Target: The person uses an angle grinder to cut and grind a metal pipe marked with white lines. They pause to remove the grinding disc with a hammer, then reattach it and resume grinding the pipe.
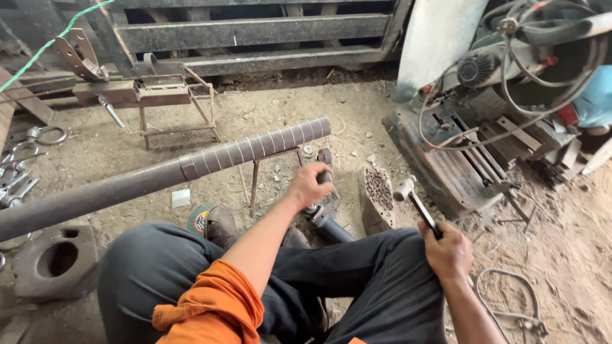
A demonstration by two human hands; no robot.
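Right hand (450,252), near right: fingers closed round the handle of a hammer (414,202), its head raised and pointing far-left. Left hand (308,185), centre: fingers wrapped on the side grip of an angle grinder (326,216), which sits on the dirt floor (357,114) just past the knees. Perforated block (377,194) lies between both hands. Farther left, a long pipe (159,176) with chalk marks rests on a metal stand (274,167). Motor machine (510,70) far right.

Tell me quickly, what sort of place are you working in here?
Likely a rough metalworking yard or workshop: dirt floor, a long marked steel pipe on a stand, and a motor-driven machine with loose cables.
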